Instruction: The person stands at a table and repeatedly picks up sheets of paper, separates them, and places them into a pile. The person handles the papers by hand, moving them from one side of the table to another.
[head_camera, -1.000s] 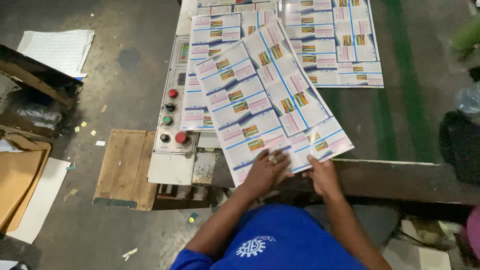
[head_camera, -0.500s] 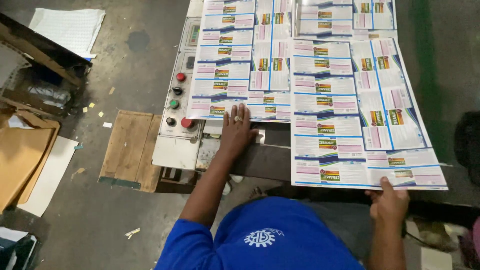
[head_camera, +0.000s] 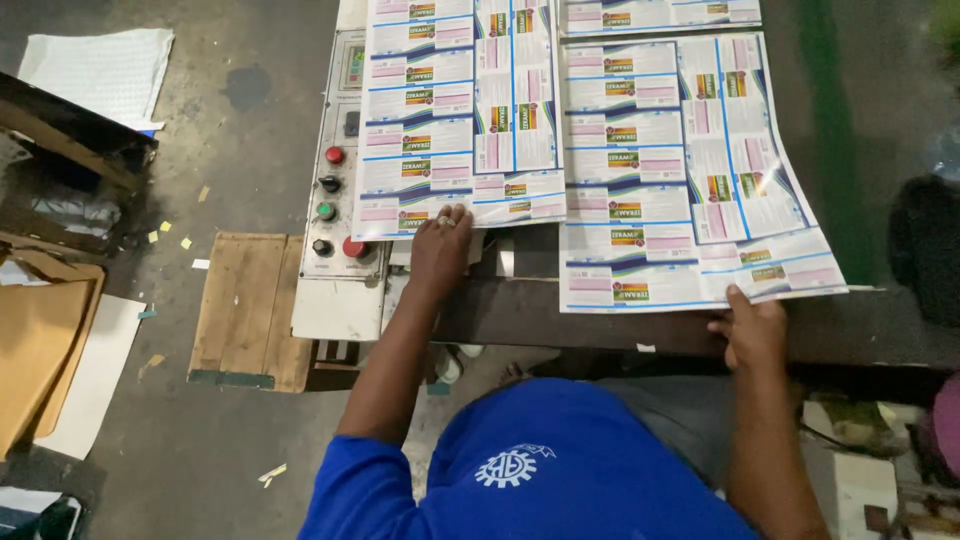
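Two large printed sheets, covered in repeated rectangular label panels in white, blue, pink and green, lie on a machine table. My left hand (head_camera: 440, 250) rests flat on the near edge of the left sheet (head_camera: 455, 110), with a ring on one finger. My right hand (head_camera: 752, 330) grips the near edge of the right sheet (head_camera: 690, 170), thumb on top. That sheet overhangs the table's dark front edge (head_camera: 560, 315). Another printed sheet (head_camera: 655, 14) lies further back.
A pale control panel (head_camera: 338, 190) with red, green and black buttons sits left of the sheets. On the concrete floor are a wooden pallet (head_camera: 248, 310), brown cardboard (head_camera: 35, 350) and white paper (head_camera: 100, 70). A dark machine part (head_camera: 925, 250) stands at right.
The top sheet, held askew with both hands a second ago, has been pulled to the right by my right hand and squared up. My left hand moved onto the left sheet.
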